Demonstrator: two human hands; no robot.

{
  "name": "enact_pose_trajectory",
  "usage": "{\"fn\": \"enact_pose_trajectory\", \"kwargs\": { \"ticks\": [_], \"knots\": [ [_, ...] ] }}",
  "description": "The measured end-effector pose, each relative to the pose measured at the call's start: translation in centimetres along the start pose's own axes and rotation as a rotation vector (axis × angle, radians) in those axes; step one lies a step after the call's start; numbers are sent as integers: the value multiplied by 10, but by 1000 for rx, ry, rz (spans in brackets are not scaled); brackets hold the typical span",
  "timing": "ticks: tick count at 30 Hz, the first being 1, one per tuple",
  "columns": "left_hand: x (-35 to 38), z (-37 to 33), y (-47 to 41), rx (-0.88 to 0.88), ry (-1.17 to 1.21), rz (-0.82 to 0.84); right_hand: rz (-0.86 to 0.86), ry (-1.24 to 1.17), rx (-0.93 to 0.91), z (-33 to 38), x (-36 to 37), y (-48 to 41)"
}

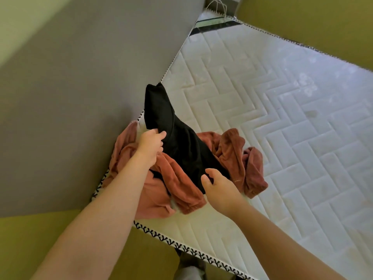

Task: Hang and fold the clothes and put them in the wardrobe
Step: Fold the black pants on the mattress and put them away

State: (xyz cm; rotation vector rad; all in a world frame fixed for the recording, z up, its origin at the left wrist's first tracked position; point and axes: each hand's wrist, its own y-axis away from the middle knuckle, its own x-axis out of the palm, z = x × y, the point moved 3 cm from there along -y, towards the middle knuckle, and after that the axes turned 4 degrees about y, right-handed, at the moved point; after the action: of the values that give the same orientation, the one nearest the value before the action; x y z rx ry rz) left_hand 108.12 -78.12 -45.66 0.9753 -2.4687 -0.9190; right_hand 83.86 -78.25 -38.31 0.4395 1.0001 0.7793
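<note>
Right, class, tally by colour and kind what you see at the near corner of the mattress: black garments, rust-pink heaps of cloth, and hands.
black garment: 1
rust-pink heap: 1 (its pieces cannot be told apart)
hands, the left hand and the right hand, both gripping the black garment: 2
Total: 4

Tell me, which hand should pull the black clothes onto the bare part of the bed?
Probably the right hand: it grips the black garment on the side toward the bare mattress. The left hand grips it by the mattress's edge, over the pink clothes.
</note>
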Motion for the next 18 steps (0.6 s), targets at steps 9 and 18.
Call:
{"fn": "enact_pose_trajectory", "kwargs": {
  "ticks": [9,18],
  "knots": [
    [119,-74,225,462,-169,485,-246,-335,-366,9,-85,92],
    [229,-114,376,687,-268,650,-671,-510,-393,-55,-205,195]
  ]
}}
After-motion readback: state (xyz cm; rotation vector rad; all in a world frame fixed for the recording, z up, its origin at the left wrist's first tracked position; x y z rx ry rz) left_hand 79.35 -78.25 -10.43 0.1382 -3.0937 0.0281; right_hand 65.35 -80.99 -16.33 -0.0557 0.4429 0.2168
